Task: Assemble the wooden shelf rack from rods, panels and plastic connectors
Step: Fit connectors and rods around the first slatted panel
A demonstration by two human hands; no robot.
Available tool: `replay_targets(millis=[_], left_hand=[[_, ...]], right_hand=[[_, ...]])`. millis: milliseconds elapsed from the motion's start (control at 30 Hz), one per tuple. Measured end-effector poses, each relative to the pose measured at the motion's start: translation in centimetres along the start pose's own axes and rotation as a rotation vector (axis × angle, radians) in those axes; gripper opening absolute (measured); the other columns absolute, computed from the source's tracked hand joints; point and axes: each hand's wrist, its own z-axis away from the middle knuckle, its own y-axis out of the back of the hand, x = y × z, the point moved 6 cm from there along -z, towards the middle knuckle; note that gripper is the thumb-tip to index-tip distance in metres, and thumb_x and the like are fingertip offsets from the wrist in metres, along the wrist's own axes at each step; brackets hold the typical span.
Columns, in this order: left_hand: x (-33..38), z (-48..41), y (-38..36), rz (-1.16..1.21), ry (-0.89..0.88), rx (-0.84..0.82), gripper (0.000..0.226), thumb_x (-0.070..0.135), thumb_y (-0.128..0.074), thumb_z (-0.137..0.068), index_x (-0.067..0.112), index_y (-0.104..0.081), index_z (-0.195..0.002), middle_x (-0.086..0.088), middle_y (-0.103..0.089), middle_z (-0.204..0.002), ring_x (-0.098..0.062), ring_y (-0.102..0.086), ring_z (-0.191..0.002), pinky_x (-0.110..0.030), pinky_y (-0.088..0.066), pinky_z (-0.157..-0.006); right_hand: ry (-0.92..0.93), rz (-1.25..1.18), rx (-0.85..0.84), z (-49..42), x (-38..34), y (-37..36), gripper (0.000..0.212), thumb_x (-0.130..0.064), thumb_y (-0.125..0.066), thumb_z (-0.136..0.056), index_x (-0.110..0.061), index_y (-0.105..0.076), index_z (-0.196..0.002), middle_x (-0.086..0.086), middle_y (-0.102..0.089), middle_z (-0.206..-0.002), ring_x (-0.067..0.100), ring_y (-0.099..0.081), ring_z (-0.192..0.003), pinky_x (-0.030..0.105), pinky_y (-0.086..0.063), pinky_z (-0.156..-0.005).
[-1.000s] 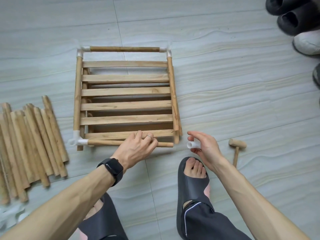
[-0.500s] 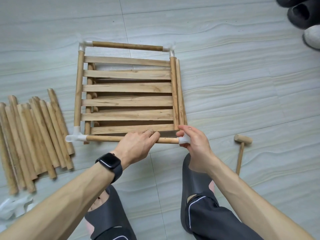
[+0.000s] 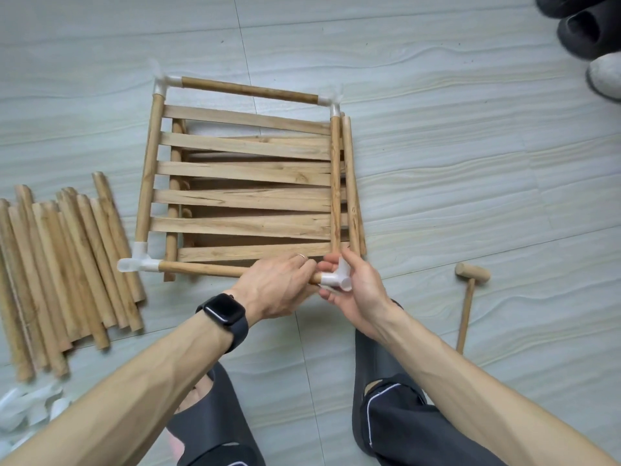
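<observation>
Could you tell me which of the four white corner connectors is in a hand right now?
The near-right connector, pinched by the right hand on the end of the front rod; the other three sit untouched.

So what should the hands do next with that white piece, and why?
Probably press the white connector firmly onto the end of the front rod. The right hand holds it there, the left hand grips that rod, and the other three corners have connectors.

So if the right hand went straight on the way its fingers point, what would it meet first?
Probably the left hand, which grips the front rod right beside the white connector that the right hand holds; depth is unclear.
</observation>
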Motion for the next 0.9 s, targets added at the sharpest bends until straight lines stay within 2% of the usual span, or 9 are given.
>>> replay_targets(millis=[67, 167, 233, 300, 367, 533, 600, 733, 900], left_hand=[[-0.3, -0.6, 0.7, 0.089, 0.005, 0.021, 0.049, 0.059, -0.033, -0.097, 0.019, -0.059, -0.108, -0.001, -0.059, -0.101, -0.021, -0.054, -0.095, -0.033, -0.042, -0.074], [-3.1, -1.2, 2.2, 0.194, 0.2, 0.155, 0.041, 0.051, -0.04, -0.096, 0.019, -0.059, -0.114, -0.005, -0.059, -0.114, -0.024, -0.053, -0.105, -0.039, -0.046, -0.084], [-4.7, -1.5, 2.5, 0.024, 0.279, 0.208, 0.038, 0.039, -0.048, -0.096, 0.017, -0.054, -0.125, -0.007, -0.056, -0.13, -0.028, -0.05, -0.115, -0.041, -0.046, -0.088], [-5.5, -2.1, 2.1, -0.122, 0.28, 0.144, 0.041, 0.033, -0.05, -0.097, 0.016, -0.048, -0.134, -0.007, -0.052, -0.138, -0.029, -0.046, -0.124, -0.041, -0.043, -0.095], [-5.6, -2.6, 2.0, -0.224, 0.257, 0.12, 0.034, 0.03, -0.047, -0.102, 0.015, -0.048, -0.133, -0.007, -0.054, -0.135, -0.029, -0.046, -0.125, -0.04, -0.042, -0.093], [-4.4, -2.8, 2.3, -0.39, 0.155, 0.06, 0.029, 0.012, -0.038, -0.104, 0.009, -0.05, -0.13, -0.013, -0.057, -0.132, -0.03, -0.059, -0.106, -0.039, -0.047, -0.077], [-4.3, -2.5, 2.9, -0.343, 0.193, 0.073, 0.027, 0.01, -0.037, -0.102, 0.01, -0.051, -0.125, -0.012, -0.057, -0.128, -0.031, -0.059, -0.099, -0.041, -0.047, -0.072], [-3.9, -2.6, 4.6, -0.185, 0.192, 0.137, 0.024, 0.007, -0.044, -0.098, 0.014, -0.051, -0.12, -0.011, -0.055, -0.125, -0.032, -0.058, -0.101, -0.042, -0.045, -0.073], [-2.9, -2.4, 5.9, -0.017, 0.133, 0.23, 0.018, 0.027, -0.046, -0.106, 0.018, -0.052, -0.121, -0.007, -0.053, -0.12, -0.027, -0.056, -0.097, -0.04, -0.044, -0.076]], right_hand=[[-0.066, -0.079, -0.037, 0.2, 0.9, 0.2, 0.04, -0.029, -0.041, -0.108, 0.002, -0.061, -0.122, 0.014, -0.065, -0.105, 0.027, -0.063, -0.091, 0.034, -0.05, -0.073], [-0.089, -0.208, -0.016, 0.2, 1.4, 1.6, 0.037, -0.021, -0.042, -0.106, 0.006, -0.063, -0.121, 0.021, -0.067, -0.114, 0.031, -0.067, -0.104, 0.039, -0.057, -0.085], [-0.103, -0.233, -0.006, 0.2, 1.7, 2.4, 0.032, -0.016, -0.048, -0.104, 0.008, -0.065, -0.118, 0.023, -0.07, -0.116, 0.031, -0.07, -0.105, 0.037, -0.058, -0.085], [-0.127, -0.194, -0.016, 0.2, 2.3, 2.6, 0.028, -0.015, -0.052, -0.103, 0.005, -0.068, -0.114, 0.02, -0.074, -0.11, 0.032, -0.072, -0.104, 0.037, -0.058, -0.085], [-0.138, -0.144, -0.031, 0.1, 2.8, 2.5, 0.028, -0.019, -0.051, -0.105, 0.001, -0.068, -0.116, 0.015, -0.076, -0.108, 0.032, -0.073, -0.101, 0.037, -0.058, -0.086], [-0.145, -0.136, -0.061, -0.4, 2.1, 2.7, 0.028, -0.02, -0.056, -0.103, -0.003, -0.067, -0.123, 0.01, -0.077, -0.107, 0.029, -0.075, -0.093, 0.033, -0.058, -0.079], [-0.136, -0.147, -0.075, -0.5, 1.6, 2.8, 0.028, -0.019, -0.057, -0.102, -0.003, -0.066, -0.124, 0.01, -0.077, -0.11, 0.028, -0.075, -0.091, 0.032, -0.057, -0.076], [-0.091, -0.197, -0.139, 0.0, 0.2, 3.3, 0.03, -0.023, -0.06, -0.099, -0.004, -0.07, -0.121, 0.01, -0.076, -0.106, 0.02, -0.073, -0.081, 0.03, -0.056, -0.071], [0.016, -0.173, -0.235, 1.5, -1.7, 4.8, 0.054, -0.03, -0.067, -0.085, -0.001, -0.065, -0.13, 0.006, -0.073, -0.098, 0.012, -0.064, -0.075, 0.028, -0.053, -0.069]])
